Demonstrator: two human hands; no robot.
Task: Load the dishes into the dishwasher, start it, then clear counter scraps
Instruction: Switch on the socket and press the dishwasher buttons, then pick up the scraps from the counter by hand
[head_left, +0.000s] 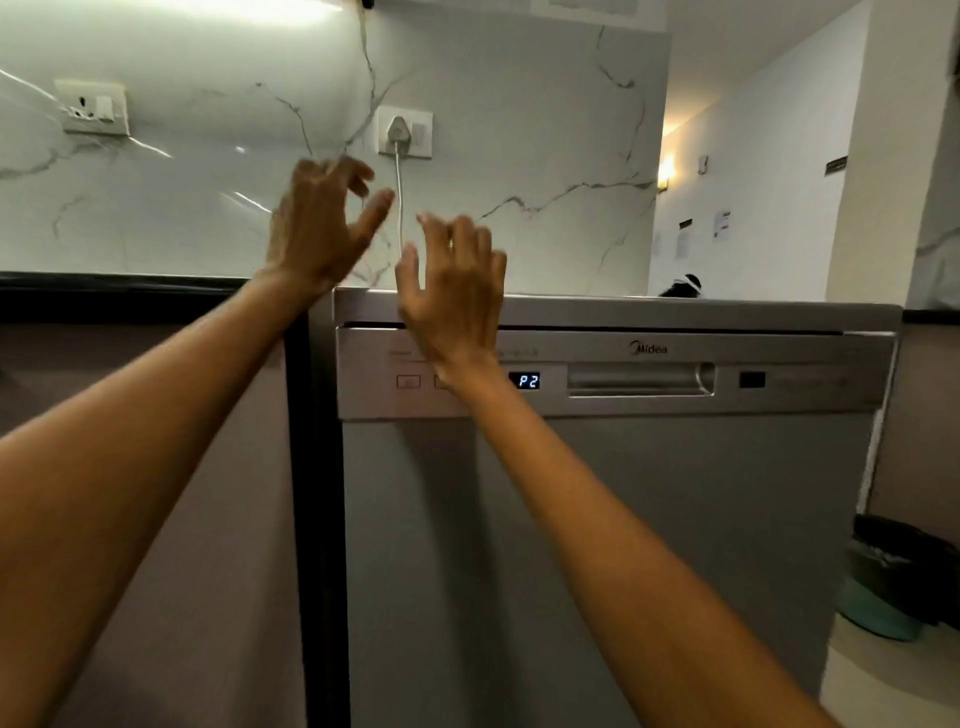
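The dishwasher (613, 467) fills the middle of the frame, its door closed and its little screen (528, 381) showing P2. Both the left hand (317, 228) and right hand (454, 291) float above it, fingers loose, holding nothing, probably finished with the buttons.

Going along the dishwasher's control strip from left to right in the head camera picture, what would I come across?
Small button → right hand, held in front of the panel → lit display reading P2 → recessed door handle → dark window. The Midea logo sits above the handle.
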